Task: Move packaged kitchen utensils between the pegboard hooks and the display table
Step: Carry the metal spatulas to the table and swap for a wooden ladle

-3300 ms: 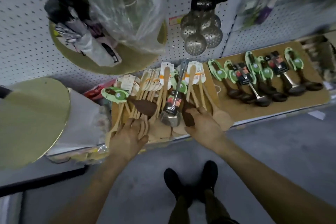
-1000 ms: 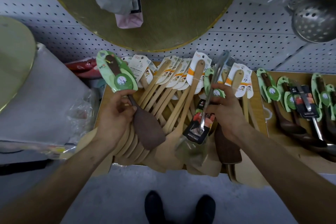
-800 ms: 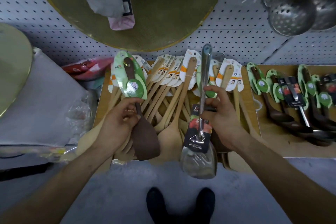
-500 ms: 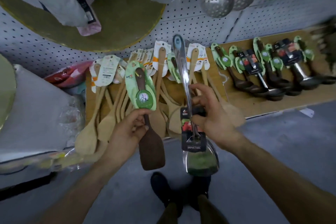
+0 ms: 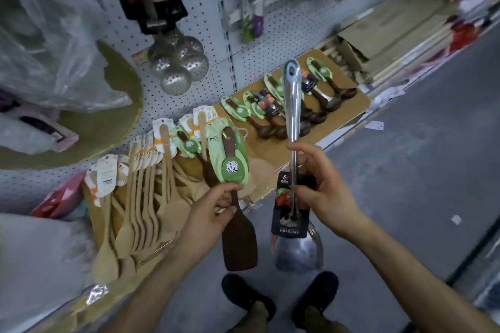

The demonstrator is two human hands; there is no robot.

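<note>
My left hand (image 5: 209,213) grips the handle of a dark wooden spatula (image 5: 238,240) with a green card, lifted clear of the display table (image 5: 343,109). My right hand (image 5: 322,194) grips the shaft of a steel turner (image 5: 293,121) with a black label, held upright above the floor, blade down. Both utensils hang in front of the table's edge. Several light wooden spatulas (image 5: 143,197) with white cards lie fanned on the table to the left. Dark spoons with green cards (image 5: 259,113) lie in a row further right.
The white pegboard (image 5: 216,43) rises behind the table, with steel skimmers (image 5: 178,62) hanging on it. A round golden board (image 5: 108,121) and plastic-wrapped goods (image 5: 48,43) hang at left. Cardboard boxes (image 5: 384,32) sit at far right. Grey floor and my shoes (image 5: 278,297) are below.
Both hands have lifted the dark spatula and the steel turner off the pile and pulled them back over the floor. My view has swung to the right along the shelf.
</note>
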